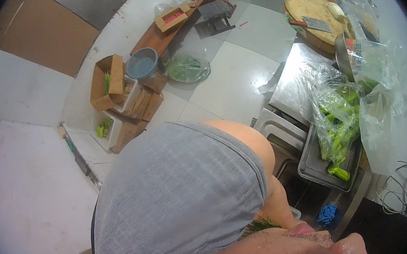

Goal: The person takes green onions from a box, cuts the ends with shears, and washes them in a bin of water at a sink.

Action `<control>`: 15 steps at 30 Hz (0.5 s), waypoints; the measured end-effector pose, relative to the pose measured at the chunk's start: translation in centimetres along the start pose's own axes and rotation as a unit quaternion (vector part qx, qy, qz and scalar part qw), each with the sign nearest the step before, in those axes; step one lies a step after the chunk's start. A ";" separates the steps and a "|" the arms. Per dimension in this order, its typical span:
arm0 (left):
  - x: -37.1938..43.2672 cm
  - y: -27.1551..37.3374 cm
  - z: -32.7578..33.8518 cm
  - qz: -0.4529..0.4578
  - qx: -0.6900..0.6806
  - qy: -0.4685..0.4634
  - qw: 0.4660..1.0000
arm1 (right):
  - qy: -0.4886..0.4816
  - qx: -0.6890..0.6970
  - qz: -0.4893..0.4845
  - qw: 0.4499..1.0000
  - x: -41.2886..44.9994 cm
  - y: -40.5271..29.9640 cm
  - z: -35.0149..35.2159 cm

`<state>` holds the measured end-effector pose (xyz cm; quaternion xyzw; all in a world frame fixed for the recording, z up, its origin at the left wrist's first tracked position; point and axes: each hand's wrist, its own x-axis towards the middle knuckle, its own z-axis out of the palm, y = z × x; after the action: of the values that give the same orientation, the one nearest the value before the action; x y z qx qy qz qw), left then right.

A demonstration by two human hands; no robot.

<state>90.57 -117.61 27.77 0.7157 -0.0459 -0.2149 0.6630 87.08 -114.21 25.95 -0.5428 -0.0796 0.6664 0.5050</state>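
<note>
Both hands are out of view. A person's torso in a grey sleeveless shirt [180, 189] fills the lower middle, with one bare arm [277, 199] reaching down. Beside that arm shows a bunch of thin green leaves or stalks [261, 224], partly hidden by the body. To the right, a metal tray [314, 171] bears long green vegetables [338, 149], which look like peppers, partly inside a clear plastic bag [322, 113]. A crumpled blue cloth or scrubber [326, 214] lies below the tray.
On a round wooden chopping board [298, 3] rests a cleaver [316, 24]. The steel counter [292, 79] stands beside it. Across the tiled floor are a small dark stool [214, 11], bagged greens [187, 68], a grey basin [141, 63] and a cardboard box [118, 71]. A cable [403, 194] hangs right.
</note>
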 end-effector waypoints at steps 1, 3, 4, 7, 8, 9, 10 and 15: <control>0.2 0.2 0.0 0.003 -0.001 -0.003 1.000 | 0.000 -0.001 0.002 1.000 -0.1 0.0 -0.2; 0.3 1.0 0.1 0.011 0.000 -0.004 1.000 | 0.002 -0.007 0.002 1.000 -0.5 -0.5 -0.4; 0.1 1.4 -0.2 0.012 0.000 0.002 1.000 | -0.001 -0.010 0.002 1.000 -0.4 -0.7 -0.1; -0.2 2.1 -0.9 0.018 0.000 0.026 0.999 | -0.011 -0.016 0.006 1.000 -0.5 -0.8 1.1; 0.0 2.4 -1.3 0.022 0.001 0.035 0.999 | -0.013 -0.016 0.006 1.000 -0.5 -0.7 1.2; 0.3 2.7 -1.2 0.026 -0.003 0.040 0.999 | -0.007 -0.012 0.004 1.000 -0.8 -0.7 1.1; 0.5 2.8 -1.4 0.026 -0.007 0.049 0.998 | -0.007 -0.012 0.004 1.000 -0.8 -0.7 1.1; 0.4 1.9 -0.1 -0.054 -0.025 0.075 0.995 | -0.016 -0.010 0.008 1.000 -1.1 -0.5 1.7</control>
<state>91.37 -117.90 29.51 0.7141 0.0481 -0.1970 0.6700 85.91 -114.09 27.63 -0.5381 -0.0901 0.6777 0.4930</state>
